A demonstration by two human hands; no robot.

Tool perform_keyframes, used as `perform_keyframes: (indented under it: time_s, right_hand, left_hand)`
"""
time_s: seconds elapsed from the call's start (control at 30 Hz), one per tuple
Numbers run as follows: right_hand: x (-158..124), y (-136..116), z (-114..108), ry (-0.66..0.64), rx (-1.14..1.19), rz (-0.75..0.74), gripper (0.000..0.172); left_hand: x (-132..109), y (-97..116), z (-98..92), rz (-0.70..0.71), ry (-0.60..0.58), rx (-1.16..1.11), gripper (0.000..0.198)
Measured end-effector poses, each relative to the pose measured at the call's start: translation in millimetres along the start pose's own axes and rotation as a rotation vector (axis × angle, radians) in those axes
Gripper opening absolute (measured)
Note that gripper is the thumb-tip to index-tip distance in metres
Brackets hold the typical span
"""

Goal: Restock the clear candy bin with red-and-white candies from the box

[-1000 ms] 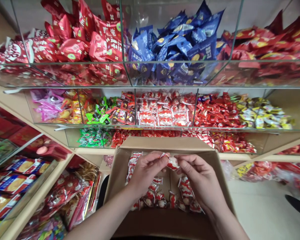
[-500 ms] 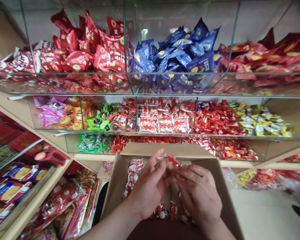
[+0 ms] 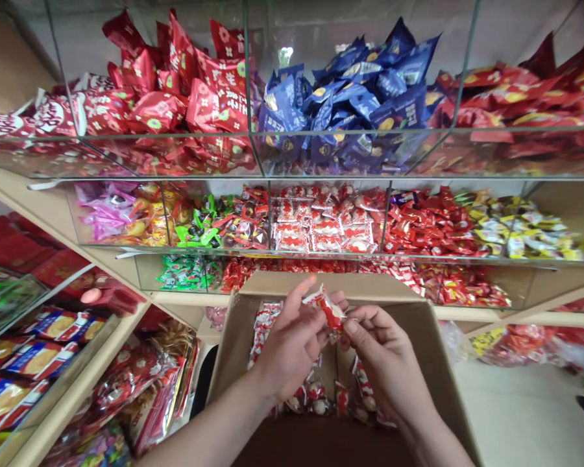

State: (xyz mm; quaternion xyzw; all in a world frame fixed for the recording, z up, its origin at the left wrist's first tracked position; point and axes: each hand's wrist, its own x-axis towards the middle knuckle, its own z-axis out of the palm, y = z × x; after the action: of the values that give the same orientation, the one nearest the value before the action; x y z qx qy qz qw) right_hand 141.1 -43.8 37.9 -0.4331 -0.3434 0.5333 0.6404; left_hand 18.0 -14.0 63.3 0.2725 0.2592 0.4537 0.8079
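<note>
Over an open cardboard box (image 3: 224,363), my left hand (image 3: 292,344) and my right hand (image 3: 387,360) meet on one red-and-white wrapped candy (image 3: 329,311). Fingers of both hands pinch the wrapper, which stands up between them. More candies of the same kind (image 3: 321,395) lie in the bottom of the box, partly hidden under my hands. A strip of the same candies (image 3: 263,324) leans against the box's left inner wall.
Glass-fronted shelf bins rise behind the box: red packets (image 3: 175,97), blue packets (image 3: 350,97), red-and-white candies (image 3: 321,220), green ones (image 3: 185,272). Low bins with biscuit packs (image 3: 34,350) stand at left. Pale floor (image 3: 525,415) lies at right.
Both hands dipped toward the box half a second ago and have come back up a little. The candy now stands clearer above my fingers. The view shifted slightly.
</note>
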Motion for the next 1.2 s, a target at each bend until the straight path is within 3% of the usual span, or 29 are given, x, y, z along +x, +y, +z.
perform_keyframes:
  time_s: [0.13,0.37,0.53,0.63,0.77,0.83,1.0,1.1,1.2]
  right_hand:
    - [-1.8,3.9,-1.6,0.021,0.044,0.070,0.016]
    - [-4.9,17.0,-3.2,0.047,0.095,0.137,0.017]
    - [0.9,19.2,-14.0,-0.020,-0.153,0.096,0.019]
    - [7.4,20.5,-17.6,-0.004,-0.326,-0.097,0.017]
    - [11.5,36.7,-11.4,-0.001,-0.759,-0.581,0.020]
    - [10.5,50.4,-4.5,-0.049,-0.930,-0.750,0.022]
    - [6.7,68.4,4.8,-0.098,-1.142,-0.930,0.021]
    - [9.1,53.3,0.6,-0.189,-1.228,-1.047,0.028]
    - [26.2,22.6,0.7,-0.317,-1.293,-1.127,0.040]
  left_hand:
    - [1.1,-2.9,-3.5,0.012,0.008,0.022,0.033]
    - [1.7,-10.6,-14.3,0.050,0.115,0.097,0.025]
    - [0.9,3.1,-33.1,-0.038,0.011,0.567,0.027]
    - [2.0,4.0,-37.9,-0.015,0.085,0.643,0.025]
    - [8.4,-13.0,-40.5,0.099,0.326,0.481,0.024]
    - [11.5,-25.3,-45.4,0.096,0.388,0.341,0.027]
    - [6.7,-40.5,-58.7,0.050,0.328,0.151,0.032]
    - [-4.0,-27.3,-53.8,0.057,0.226,0.096,0.026]
    - [-12.5,-5.0,-42.5,0.142,0.181,0.185,0.026]
